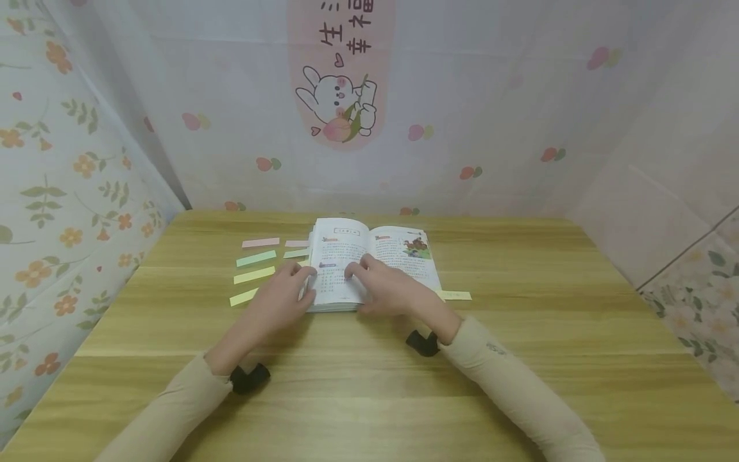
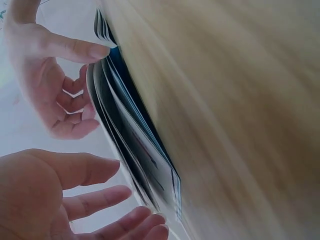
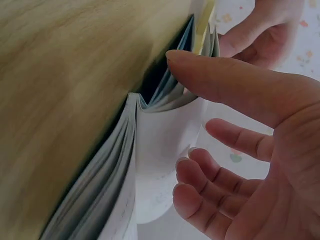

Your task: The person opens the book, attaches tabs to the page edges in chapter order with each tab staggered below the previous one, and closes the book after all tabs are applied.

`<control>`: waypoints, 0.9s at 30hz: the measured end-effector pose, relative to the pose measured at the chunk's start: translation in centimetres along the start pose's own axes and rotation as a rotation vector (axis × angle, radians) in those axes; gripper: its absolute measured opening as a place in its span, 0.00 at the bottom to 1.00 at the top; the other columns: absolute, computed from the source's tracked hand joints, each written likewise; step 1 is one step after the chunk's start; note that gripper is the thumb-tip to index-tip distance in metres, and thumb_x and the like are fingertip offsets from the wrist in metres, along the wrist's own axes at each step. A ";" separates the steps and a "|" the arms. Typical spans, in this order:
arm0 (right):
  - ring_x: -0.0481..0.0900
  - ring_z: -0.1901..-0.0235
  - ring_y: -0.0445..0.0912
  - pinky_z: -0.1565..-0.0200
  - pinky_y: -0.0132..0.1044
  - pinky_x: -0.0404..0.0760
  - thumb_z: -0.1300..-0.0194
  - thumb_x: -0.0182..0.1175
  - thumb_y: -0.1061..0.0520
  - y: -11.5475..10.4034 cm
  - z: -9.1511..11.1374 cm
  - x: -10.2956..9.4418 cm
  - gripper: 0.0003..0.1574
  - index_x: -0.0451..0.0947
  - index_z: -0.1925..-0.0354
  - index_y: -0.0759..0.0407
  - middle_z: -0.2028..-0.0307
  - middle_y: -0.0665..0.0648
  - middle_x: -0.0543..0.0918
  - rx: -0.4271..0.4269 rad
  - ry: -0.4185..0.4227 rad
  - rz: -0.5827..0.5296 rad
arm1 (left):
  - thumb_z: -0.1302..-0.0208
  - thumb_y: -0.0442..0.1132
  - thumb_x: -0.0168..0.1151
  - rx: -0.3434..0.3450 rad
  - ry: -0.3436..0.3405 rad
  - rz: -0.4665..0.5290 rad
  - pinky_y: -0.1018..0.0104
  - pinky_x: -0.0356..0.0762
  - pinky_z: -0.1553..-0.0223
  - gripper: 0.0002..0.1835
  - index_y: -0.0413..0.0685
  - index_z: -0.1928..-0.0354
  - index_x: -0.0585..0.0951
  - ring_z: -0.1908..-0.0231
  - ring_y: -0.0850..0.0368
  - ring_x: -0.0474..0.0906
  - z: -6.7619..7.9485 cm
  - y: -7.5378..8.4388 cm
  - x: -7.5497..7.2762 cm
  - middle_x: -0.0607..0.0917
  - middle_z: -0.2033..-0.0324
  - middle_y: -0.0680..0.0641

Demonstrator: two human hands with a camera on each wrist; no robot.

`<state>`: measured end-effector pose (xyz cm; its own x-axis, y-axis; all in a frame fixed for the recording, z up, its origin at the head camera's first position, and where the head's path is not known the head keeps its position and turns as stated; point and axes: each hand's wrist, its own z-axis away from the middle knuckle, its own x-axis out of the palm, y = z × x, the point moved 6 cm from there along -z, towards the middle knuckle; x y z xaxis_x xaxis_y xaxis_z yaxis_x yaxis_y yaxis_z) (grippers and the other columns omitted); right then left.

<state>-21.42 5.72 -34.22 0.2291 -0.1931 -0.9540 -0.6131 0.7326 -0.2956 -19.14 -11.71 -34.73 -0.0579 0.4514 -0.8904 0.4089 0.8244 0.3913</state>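
An open book lies on the wooden table, with printed text on both pages and a coloured picture on the right one. My left hand is at the book's left edge, thumb and fingers spread and loosely bent beside the page edges. Over the lower left page near the spine is my right hand, fingers loosely curled. In the right wrist view, the right thumb lies along the bottom page edges while the other fingertips are over the page; firm contact cannot be told. A yellow paper strip sticks out from the book's right side.
Left of the book lie several paper strips, among them a pink one, a green one and a yellow one. A patterned curtain hangs behind the table. Black pieces sit at both wrists.
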 end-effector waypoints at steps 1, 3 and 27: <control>0.73 0.61 0.48 0.62 0.38 0.78 0.46 0.78 0.53 -0.1 -0.1 0.1 0.39 0.70 0.40 0.51 0.52 0.57 0.71 -0.001 -0.003 0.019 | 0.34 0.35 0.62 -0.002 -0.006 -0.002 0.56 0.78 0.65 0.17 0.37 0.45 0.80 0.61 0.46 0.75 0.0 -0.1 0.1 0.77 0.54 0.36; 0.73 0.61 0.47 0.62 0.38 0.78 0.45 0.77 0.53 -0.2 -0.2 0.2 0.38 0.69 0.41 0.52 0.53 0.57 0.71 -0.005 -0.005 0.059 | 0.34 0.35 0.62 -0.004 -0.024 -0.006 0.57 0.77 0.65 0.18 0.37 0.44 0.80 0.61 0.47 0.75 0.0 -0.3 0.2 0.78 0.54 0.37; 0.72 0.71 0.46 0.69 0.34 0.73 0.41 0.68 0.59 -1.1 -0.3 0.4 0.26 0.69 0.48 0.60 0.65 0.56 0.72 -0.055 -0.011 0.160 | 0.26 0.37 0.55 -0.134 -0.072 0.144 0.57 0.74 0.67 0.15 0.32 0.47 0.77 0.68 0.50 0.73 -0.4 -1.2 0.3 0.80 0.62 0.41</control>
<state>-20.85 4.64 -34.24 0.1338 -0.0692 -0.9886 -0.6825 0.7169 -0.1425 -20.01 -12.42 -35.34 0.0599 0.5463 -0.8355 0.2827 0.7934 0.5391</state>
